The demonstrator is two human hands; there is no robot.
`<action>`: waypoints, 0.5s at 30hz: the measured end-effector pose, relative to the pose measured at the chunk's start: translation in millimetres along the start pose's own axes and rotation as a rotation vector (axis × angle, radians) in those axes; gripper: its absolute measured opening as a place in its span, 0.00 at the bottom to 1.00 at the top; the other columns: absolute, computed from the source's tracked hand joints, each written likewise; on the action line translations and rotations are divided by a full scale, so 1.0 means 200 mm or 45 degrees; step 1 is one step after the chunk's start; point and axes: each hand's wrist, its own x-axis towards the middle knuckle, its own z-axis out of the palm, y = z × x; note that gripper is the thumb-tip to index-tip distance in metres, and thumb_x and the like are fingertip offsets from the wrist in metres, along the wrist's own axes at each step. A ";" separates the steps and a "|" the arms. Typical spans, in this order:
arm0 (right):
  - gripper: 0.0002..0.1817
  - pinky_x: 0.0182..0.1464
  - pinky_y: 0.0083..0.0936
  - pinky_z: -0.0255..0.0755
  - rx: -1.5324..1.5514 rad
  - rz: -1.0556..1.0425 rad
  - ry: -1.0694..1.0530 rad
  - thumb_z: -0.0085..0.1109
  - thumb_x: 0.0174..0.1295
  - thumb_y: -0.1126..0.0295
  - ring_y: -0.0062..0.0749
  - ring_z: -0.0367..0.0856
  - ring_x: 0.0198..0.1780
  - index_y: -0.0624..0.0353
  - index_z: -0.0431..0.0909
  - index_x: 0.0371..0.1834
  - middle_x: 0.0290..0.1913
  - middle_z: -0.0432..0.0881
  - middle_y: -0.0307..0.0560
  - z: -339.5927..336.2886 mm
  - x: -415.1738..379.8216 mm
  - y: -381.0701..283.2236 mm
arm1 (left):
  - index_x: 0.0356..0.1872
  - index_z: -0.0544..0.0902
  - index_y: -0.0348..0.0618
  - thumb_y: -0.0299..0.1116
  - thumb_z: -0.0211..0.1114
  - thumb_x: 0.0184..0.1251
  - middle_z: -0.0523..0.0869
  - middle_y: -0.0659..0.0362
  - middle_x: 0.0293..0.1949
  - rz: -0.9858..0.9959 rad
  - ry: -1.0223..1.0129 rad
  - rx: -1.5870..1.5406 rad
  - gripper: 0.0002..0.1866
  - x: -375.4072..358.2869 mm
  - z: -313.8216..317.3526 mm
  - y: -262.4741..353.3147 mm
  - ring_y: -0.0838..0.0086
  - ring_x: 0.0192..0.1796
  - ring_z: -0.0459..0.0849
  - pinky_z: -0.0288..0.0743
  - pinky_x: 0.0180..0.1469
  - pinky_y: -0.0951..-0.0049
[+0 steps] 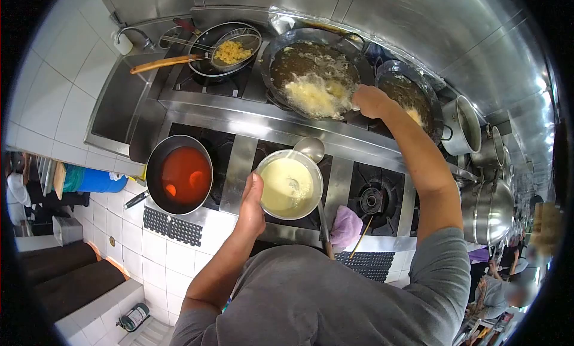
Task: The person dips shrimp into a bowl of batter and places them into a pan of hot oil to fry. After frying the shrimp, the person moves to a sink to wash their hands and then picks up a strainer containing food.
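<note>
My left hand point(253, 205) grips the side of a metal bowl point(318, 196) of pale yellow batter point(286, 184), held over the front burners. A piece of cutlery or a small ladle shows partly sunk in the batter. My right hand point(371, 101) is closed at the right front edge of a large wok point(276, 44) of hot oil; what its fingers hold is hidden. Just left of those fingers, a pale yellow battered mass point(314, 96) bubbles in the oil. A ladle point(310, 147) lies behind the bowl.
A pan of red sauce point(187, 173) stands front left. Behind it, a strainer with golden fried bits point(232, 52) rests over a pan. A second wok point(399, 74) and several pots point(461, 125) stand right. A purple cloth point(347, 227) lies by the front burner point(372, 198).
</note>
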 end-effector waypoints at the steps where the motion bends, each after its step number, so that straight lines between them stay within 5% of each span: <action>1: 0.09 0.62 0.48 0.85 -0.001 0.000 0.001 0.67 0.60 0.77 0.57 0.88 0.61 0.63 0.92 0.41 0.52 0.91 0.62 0.01 0.00 0.00 | 0.83 0.64 0.33 0.60 0.53 0.90 0.77 0.48 0.75 -0.010 0.011 -0.001 0.40 0.00 0.00 -0.01 0.65 0.77 0.76 0.68 0.78 0.63; 13: 0.11 0.59 0.55 0.80 0.240 0.032 0.206 0.59 0.62 0.76 0.67 0.86 0.57 0.63 0.90 0.41 0.46 0.90 0.63 0.01 -0.12 -0.03 | 0.82 0.67 0.38 0.60 0.50 0.91 0.79 0.51 0.73 0.085 -0.070 0.065 0.37 0.06 0.01 -0.03 0.67 0.76 0.77 0.71 0.76 0.64; 15: 0.12 0.57 0.53 0.81 0.271 0.004 0.460 0.58 0.64 0.75 0.67 0.88 0.52 0.66 0.90 0.44 0.46 0.91 0.64 -0.02 -0.15 -0.02 | 0.81 0.68 0.40 0.60 0.50 0.91 0.80 0.52 0.72 0.049 -0.058 0.075 0.36 0.07 0.00 -0.04 0.68 0.74 0.78 0.72 0.75 0.64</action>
